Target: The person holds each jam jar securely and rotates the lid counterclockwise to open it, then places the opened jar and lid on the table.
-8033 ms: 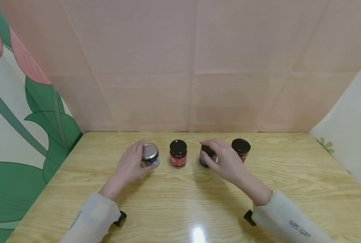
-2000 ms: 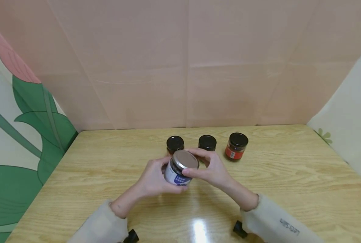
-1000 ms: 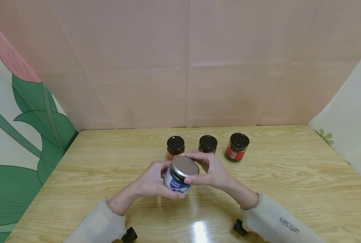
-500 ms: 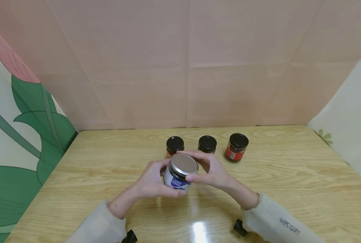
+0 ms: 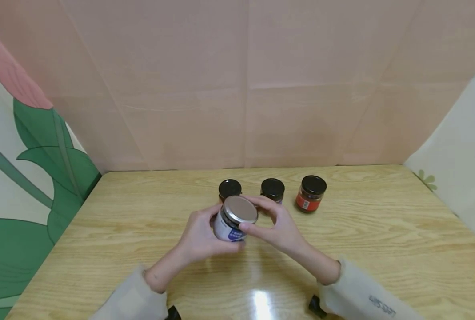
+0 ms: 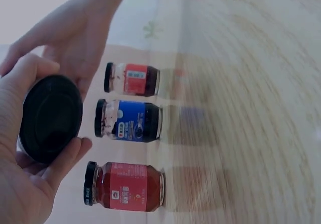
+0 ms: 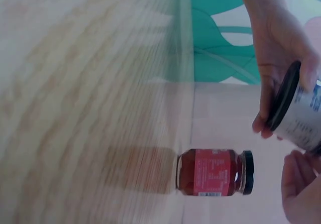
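Observation:
My left hand (image 5: 199, 238) grips the body of a glass jar (image 5: 226, 229) with a white and blue label, its thumb across the front. At the silver lid (image 5: 240, 209), my right hand (image 5: 279, 229) pinches the rim between thumb and fingers. Tilted a little, the jar is held up above the table; its dark round base (image 6: 50, 118) faces the left wrist view. Behind it stand a black-lidded jar with a pinkish-red label (image 6: 128, 187), one with a blue label (image 6: 131, 121), and one with a red label (image 5: 309, 204).
The three standing jars form a row toward the back of the wood-grain table (image 5: 121, 231). A pinkish cloth backdrop (image 5: 181, 111) rises at the table's far edge. Flower-patterned hangings (image 5: 33, 178) flank the left side. Black wrist devices (image 5: 316, 306) show under the sleeves.
Eight seconds ago my right hand was at the blue jar and the silver-lidded jar stood at far left. Now both hands hold that jar mid-table, slightly higher than half a second ago.

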`<state>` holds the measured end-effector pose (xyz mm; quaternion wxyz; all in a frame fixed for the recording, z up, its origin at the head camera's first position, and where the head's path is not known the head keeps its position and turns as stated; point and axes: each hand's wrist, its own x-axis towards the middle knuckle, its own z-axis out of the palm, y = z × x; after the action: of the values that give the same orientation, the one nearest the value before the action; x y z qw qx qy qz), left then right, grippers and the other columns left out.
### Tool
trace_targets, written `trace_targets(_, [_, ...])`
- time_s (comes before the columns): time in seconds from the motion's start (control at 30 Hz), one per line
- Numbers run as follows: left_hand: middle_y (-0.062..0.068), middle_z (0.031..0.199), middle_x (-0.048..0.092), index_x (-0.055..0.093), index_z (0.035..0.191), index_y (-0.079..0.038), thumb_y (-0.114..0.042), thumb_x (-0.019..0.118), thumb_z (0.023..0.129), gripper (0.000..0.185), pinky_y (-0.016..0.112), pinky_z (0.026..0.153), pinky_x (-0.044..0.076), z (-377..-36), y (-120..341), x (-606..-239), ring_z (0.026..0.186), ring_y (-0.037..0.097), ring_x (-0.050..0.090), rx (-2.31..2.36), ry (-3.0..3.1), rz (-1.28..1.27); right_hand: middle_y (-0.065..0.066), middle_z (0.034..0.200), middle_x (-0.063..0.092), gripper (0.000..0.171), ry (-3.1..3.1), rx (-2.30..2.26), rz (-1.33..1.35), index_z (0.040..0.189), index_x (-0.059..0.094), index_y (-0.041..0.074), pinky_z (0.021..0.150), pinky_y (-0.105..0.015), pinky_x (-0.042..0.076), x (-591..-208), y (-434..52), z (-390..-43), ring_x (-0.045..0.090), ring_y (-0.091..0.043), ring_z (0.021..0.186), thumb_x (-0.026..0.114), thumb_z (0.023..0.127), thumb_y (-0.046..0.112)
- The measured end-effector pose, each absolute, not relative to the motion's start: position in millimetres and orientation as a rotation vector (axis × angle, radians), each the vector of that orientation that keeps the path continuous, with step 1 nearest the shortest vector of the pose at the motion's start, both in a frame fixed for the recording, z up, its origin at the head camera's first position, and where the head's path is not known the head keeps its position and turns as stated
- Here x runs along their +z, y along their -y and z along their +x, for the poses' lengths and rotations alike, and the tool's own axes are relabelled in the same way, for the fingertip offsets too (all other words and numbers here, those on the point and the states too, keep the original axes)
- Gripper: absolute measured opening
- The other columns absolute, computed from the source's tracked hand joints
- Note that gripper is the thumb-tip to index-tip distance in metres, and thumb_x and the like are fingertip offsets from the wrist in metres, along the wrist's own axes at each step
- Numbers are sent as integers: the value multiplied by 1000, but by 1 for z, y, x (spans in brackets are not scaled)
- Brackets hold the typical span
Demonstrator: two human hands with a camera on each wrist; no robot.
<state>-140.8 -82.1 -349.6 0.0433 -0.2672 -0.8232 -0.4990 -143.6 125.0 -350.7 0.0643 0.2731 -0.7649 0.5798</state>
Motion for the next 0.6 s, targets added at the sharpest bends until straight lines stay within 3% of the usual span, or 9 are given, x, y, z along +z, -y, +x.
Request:
trace_targets(0.43, [-4, 92, 71, 65, 109, -16, -27, 88, 58, 57, 22, 66, 53, -139, 76, -348, 78, 9, 64, -1405, 2543, -652, 1, 100, 70, 41, 2316, 1745, 479, 113, 65, 14, 79, -28, 50, -342, -110, -132, 61, -14, 89, 81, 75, 20])
trace_targets(0.6, [-5, 90, 70, 66, 107, -15, -28, 88, 57, 56, 21, 64, 52, -138, 73, -349, 77, 8, 64, -1356, 2532, -644, 2, 98, 69, 41, 2360, 1696, 345, 107, 64, 15, 78, -31, 51, -338, -104, -131, 61, -16, 86, 83, 72, 25])
